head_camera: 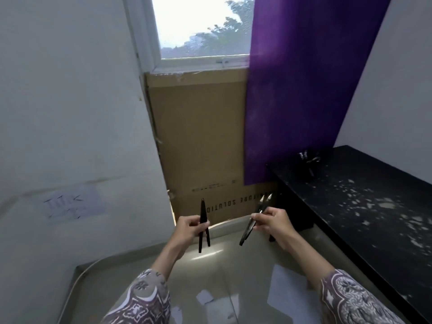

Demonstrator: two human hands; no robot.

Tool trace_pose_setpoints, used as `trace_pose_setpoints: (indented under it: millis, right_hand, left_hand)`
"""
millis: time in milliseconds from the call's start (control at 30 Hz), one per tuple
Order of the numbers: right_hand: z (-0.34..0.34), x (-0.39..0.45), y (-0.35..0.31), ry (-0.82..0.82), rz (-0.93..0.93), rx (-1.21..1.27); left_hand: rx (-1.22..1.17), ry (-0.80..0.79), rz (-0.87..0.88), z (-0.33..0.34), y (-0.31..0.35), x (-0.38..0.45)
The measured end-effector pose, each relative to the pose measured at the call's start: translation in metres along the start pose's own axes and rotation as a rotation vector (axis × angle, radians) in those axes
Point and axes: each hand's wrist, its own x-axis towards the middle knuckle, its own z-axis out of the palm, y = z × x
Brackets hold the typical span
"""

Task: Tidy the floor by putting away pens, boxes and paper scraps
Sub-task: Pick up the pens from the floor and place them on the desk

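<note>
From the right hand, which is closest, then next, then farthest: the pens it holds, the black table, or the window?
1. Pens, gripped in the right hand itself.
2. Black table, just to its right.
3. Window, high up on the far wall.

Open floor [210,260] lies between both raised hands; a black counter [374,206] blocks three o'clock, cardboard sheet [201,141] closes twelve, wall [70,113] hems nine, paper scraps [287,293] litter six.
</note>
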Motion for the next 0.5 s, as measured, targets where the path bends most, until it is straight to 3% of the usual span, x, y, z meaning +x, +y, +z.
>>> trace_pose_setpoints:
  millis: [267,500]
  right_hand:
    - [-0.088,0.061,-0.049,0.119,-0.113,0.099]
    - [-0.179,0.16,-0.101,0.223,-0.193,-0.002]
  left_hand:
    - [0.092,0.012,0.139,0.074,0.058,0.087]
    - [0.129,-0.036,0.164,0.159,0.099,0.2]
